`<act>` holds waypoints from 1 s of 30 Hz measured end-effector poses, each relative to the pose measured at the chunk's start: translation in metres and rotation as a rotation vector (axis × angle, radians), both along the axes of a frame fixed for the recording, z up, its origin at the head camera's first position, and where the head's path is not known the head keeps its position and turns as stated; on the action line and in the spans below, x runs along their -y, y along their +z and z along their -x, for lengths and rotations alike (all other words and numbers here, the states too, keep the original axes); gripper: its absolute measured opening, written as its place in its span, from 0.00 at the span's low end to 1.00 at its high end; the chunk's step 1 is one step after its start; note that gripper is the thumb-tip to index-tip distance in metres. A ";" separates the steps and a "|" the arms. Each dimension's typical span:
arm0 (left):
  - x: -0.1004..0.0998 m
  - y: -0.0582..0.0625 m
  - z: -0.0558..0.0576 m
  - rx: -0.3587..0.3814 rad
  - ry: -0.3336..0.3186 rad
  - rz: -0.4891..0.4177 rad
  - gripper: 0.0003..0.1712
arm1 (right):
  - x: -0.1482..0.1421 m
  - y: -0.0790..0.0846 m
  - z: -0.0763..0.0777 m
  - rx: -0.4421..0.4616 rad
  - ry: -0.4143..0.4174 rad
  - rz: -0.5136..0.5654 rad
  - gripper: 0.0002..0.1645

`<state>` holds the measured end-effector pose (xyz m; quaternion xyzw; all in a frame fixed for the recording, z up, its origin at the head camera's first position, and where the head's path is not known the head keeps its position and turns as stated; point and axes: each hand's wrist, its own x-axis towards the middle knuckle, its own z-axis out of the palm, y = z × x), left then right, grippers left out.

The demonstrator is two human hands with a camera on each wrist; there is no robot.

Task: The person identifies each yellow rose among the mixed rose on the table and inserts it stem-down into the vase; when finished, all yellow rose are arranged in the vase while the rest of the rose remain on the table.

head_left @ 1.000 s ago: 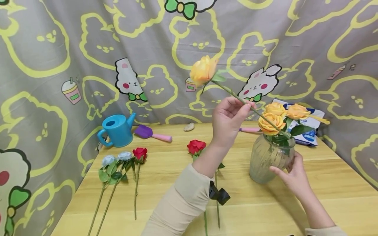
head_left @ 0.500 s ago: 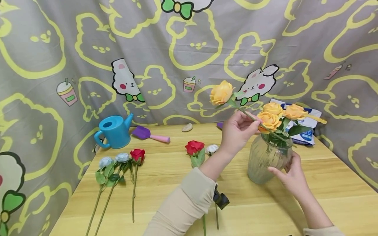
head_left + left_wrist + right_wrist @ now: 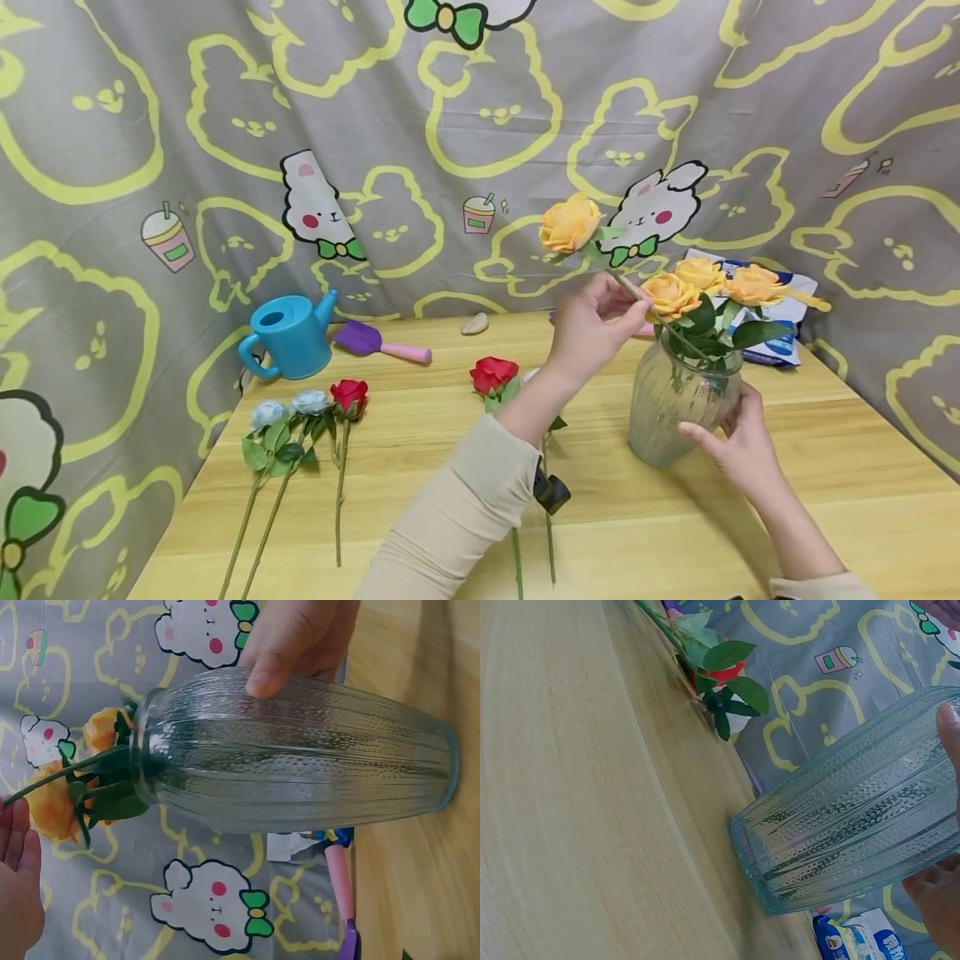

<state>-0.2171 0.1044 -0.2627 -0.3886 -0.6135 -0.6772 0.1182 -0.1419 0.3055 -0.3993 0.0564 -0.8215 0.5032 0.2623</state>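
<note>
My left hand point(image 3: 596, 325) pinches the stem of a yellow rose point(image 3: 570, 223) whose bloom tilts up and left. The stem's lower end reaches into the mouth of a clear ribbed glass vase point(image 3: 667, 408). Three more yellow roses point(image 3: 753, 285) stand in the vase with dark green leaves. My right hand point(image 3: 750, 442) grips the vase's right side, its thumb on the front. In the left wrist view the right hand's thumb lies along the glass point(image 3: 300, 750), and the held stem runs to the vase's rim. The right wrist view shows the vase base on the table.
On the wooden table point(image 3: 420, 483) lie two pale blue roses point(image 3: 270, 412), a red rose point(image 3: 349, 397), another red rose point(image 3: 493, 375) and a white one partly behind the left arm. Behind are a blue watering can point(image 3: 292, 333), a purple shovel point(image 3: 363, 337), a stone point(image 3: 475, 323) and a packet point(image 3: 772, 342).
My left hand has lowered the yellow rose, bringing its stem end down into the vase mouth among the other roses. The right hand stays on the vase.
</note>
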 end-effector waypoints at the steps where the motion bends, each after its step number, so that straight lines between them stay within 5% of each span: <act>1: -0.002 -0.002 0.000 -0.004 0.006 0.023 0.04 | 0.000 0.000 0.000 0.001 -0.001 0.000 0.48; 6: -0.015 -0.023 0.007 -0.088 0.076 0.189 0.05 | -0.001 -0.001 0.001 -0.007 -0.003 0.010 0.48; 13: -0.022 -0.027 0.004 -0.178 0.161 0.392 0.04 | -0.001 0.000 -0.001 -0.010 -0.009 0.005 0.47; 20: -0.028 -0.023 0.001 -0.178 0.190 0.299 0.06 | 0.000 0.001 -0.001 0.005 -0.008 -0.002 0.46; 25: -0.033 -0.020 0.003 -0.112 0.030 0.091 0.10 | 0.001 0.001 -0.002 0.018 -0.010 -0.004 0.47; 27: -0.034 -0.021 0.002 -0.113 0.020 0.116 0.11 | 0.001 0.002 -0.002 0.026 -0.011 -0.005 0.47; 30: -0.037 -0.024 0.001 -0.182 0.109 0.290 0.12 | 0.001 0.002 -0.003 0.040 -0.009 -0.007 0.47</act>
